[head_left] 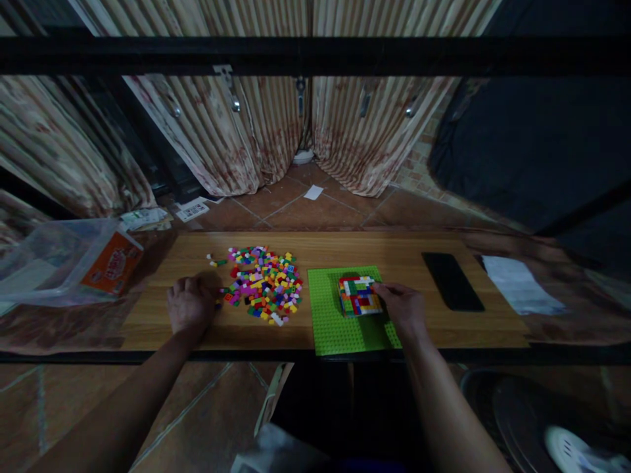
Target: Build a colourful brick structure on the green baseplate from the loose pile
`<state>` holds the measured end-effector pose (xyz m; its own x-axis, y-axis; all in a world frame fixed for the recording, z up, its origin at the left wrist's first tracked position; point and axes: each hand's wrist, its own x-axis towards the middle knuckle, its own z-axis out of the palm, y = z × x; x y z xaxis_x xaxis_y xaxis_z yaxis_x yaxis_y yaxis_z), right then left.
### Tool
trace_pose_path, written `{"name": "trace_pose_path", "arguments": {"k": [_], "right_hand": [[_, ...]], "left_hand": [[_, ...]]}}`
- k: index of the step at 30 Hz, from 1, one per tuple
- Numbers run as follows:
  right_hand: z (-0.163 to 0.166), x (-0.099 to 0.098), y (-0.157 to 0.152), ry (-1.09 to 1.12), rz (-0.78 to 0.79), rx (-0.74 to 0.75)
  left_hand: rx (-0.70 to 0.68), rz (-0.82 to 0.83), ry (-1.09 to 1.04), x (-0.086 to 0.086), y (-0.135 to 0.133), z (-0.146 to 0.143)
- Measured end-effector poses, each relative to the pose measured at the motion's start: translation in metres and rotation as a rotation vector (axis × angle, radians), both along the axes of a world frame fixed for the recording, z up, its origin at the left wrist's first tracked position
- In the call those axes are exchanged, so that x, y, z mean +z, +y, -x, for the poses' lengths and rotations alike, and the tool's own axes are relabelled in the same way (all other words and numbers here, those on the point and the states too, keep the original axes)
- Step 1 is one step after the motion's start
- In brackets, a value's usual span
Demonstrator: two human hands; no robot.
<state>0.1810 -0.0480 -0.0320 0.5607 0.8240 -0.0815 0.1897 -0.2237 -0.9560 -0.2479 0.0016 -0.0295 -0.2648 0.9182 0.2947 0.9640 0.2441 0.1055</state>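
Note:
A small square build of multicoloured toy bricks (pixel 359 299) stands on a green studded baseplate (pixel 328 325). My right hand (pixel 405 310) reaches in from the right, thumb and forefinger pinched at the build's upper right edge. Whether a separate brick is between those fingertips cannot be made out. On the wooden table, my left hand (pixel 190 305) rests with its fingers curled in, left of a loose pile of small coloured bricks (pixel 266 282). What is inside that hand, if anything, is hidden. A few stray bricks (pixel 217 263) lie just beyond it.
A black phone-like slab (pixel 452 281) lies on the table (pixel 394 246) at right, with a white sheet (pixel 522 284) beyond it. At left stands a clear plastic box (pixel 64 256) with an orange label. A dark metal bar (pixel 315 56) crosses in front of the curtains.

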Motion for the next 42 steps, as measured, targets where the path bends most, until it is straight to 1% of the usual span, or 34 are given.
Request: {"name": "trace_pose_path", "arguments": {"k": [6, 10, 12, 14, 16, 17, 19, 20, 22, 23, 25, 27, 29, 32, 36, 42], "right_hand": [[-0.003, 0.004, 0.001, -0.022, 0.014, 0.021], [0.000, 0.008, -0.004, -0.053, 0.012, 0.031], [0.003, 0.011, -0.009, -0.120, 0.003, 0.017], [0.009, 0.016, -0.014, -0.248, -0.025, -0.038], [0.019, 0.021, -0.019, -0.373, -0.086, -0.085], [0.027, 0.024, -0.021, -0.414, -0.127, -0.077], [0.048, 0.027, -0.025, -0.440, -0.222, 0.030], [0.061, 0.028, -0.027, -0.438, -0.268, 0.116], [0.089, 0.028, -0.032, -0.438, -0.314, 0.335], [0.103, 0.026, -0.034, -0.447, -0.312, 0.432], [0.126, 0.022, -0.036, -0.481, -0.291, 0.548], [0.142, 0.016, -0.036, -0.519, -0.259, 0.620], [0.149, 0.011, -0.033, -0.561, -0.236, 0.648], [0.149, 0.006, -0.027, -0.608, -0.218, 0.635], [0.148, 0.005, -0.023, -0.625, -0.210, 0.609], [0.154, 0.004, -0.018, -0.652, -0.217, 0.634]], "left_hand": [[0.006, 0.011, -0.026, 0.003, -0.002, -0.002], [0.014, -0.003, -0.035, 0.002, -0.003, -0.003], [0.026, -0.010, -0.040, 0.002, -0.003, -0.003], [0.036, -0.005, -0.049, 0.002, -0.004, -0.004], [0.042, 0.001, -0.062, 0.002, -0.004, -0.004], [0.041, 0.000, -0.069, 0.001, -0.004, -0.004], [0.036, -0.021, -0.080, -0.001, -0.004, -0.004], [0.034, -0.036, -0.082, -0.002, -0.004, -0.003], [0.035, -0.053, -0.079, -0.005, -0.003, -0.002], [0.038, -0.054, -0.076, -0.006, -0.003, -0.002], [0.041, -0.047, -0.070, -0.007, -0.003, -0.001], [0.038, -0.041, -0.069, -0.007, -0.003, -0.001], [0.028, -0.037, -0.068, -0.005, -0.003, -0.001], [0.034, -0.034, -0.075, -0.004, -0.003, -0.002], [0.047, -0.041, -0.091, -0.004, -0.003, -0.003], [0.043, -0.028, -0.076, -0.002, -0.004, -0.004]]}}
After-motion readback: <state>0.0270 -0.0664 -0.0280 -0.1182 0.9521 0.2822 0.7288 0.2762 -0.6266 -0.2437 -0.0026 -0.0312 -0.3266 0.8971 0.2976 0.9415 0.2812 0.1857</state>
